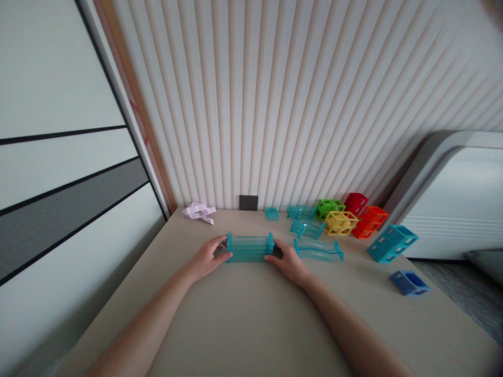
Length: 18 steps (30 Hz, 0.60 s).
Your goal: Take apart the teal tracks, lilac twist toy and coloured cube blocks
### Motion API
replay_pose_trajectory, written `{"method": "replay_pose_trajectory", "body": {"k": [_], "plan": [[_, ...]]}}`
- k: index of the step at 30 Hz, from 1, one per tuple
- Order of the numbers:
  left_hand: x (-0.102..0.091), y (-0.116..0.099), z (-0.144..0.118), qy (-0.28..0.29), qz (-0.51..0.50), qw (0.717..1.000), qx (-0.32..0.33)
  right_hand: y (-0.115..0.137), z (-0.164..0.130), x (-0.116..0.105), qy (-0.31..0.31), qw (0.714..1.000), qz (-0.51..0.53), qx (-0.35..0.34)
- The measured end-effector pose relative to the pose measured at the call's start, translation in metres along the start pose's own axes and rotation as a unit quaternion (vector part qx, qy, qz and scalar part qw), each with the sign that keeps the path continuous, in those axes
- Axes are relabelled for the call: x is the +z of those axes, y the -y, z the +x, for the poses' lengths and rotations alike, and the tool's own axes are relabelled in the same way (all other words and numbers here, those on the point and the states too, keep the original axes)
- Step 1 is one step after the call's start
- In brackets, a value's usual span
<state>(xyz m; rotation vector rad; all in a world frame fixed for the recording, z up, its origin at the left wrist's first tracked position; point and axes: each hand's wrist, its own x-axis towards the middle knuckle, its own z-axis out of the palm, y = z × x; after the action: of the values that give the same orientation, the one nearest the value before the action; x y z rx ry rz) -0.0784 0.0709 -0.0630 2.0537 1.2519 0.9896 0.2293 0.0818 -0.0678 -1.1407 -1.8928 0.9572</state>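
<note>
A clear teal plastic track piece [250,248] with raised end plates lies crosswise on the table in front of me. My left hand [207,257] grips its left end plate between thumb and fingers. At the opposite end, my right hand [290,262] has its thumb and fingers on the right end plate. Just beyond the right hand is a curved clear teal track piece [319,251]. Behind that sit two more teal track pieces, a nearer one [307,229] and a farther one [301,211].
Open-sided blocks stand at the right: green [329,208], yellow [340,223], red [356,203], orange [370,221], teal [392,243] and blue [409,283]. A small teal piece [271,213] and a lilac checked item [198,211] lie near the ribbed wall [220,131], below a dark socket [249,202].
</note>
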Motion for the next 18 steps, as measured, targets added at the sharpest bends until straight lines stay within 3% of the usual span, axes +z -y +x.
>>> {"method": "replay_pose_trajectory", "body": {"k": [18], "plan": [[-0.0025,-0.0076,0.002,0.028,0.0,0.999,-0.023,0.0018,0.0004,0.0017,0.005,1.0,0.018,-0.013]]}}
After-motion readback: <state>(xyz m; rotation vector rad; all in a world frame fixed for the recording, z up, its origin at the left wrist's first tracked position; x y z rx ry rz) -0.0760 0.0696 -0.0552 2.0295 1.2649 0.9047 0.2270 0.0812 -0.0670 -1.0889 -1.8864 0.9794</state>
